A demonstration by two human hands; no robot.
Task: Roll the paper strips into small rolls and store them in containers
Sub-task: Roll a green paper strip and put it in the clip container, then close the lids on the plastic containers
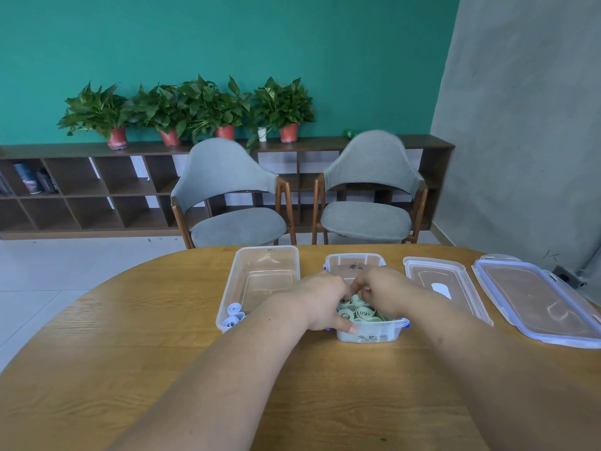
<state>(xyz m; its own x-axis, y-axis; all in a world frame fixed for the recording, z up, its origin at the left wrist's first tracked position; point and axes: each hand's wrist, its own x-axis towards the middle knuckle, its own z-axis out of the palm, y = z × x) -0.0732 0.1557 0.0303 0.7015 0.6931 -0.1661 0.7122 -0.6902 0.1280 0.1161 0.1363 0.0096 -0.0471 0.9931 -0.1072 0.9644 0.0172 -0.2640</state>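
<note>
Nearest on the wooden table [130,359], the left hand [320,301] sat over the small container [370,336], thumb lying along its near rim. Its fingers were hidden, so I couldn't tell what it gripped. The right hand [385,288] had curled fingers pinching a green roll [356,300] among the other green rolls [362,314] packed inside. Looked like the storing step to me. Next it'd need wedging snug so it won't spring open. Further left, the bigger container [260,255] held a few pale rolls [234,312], and two lids [445,288] lay off to the right.
</note>
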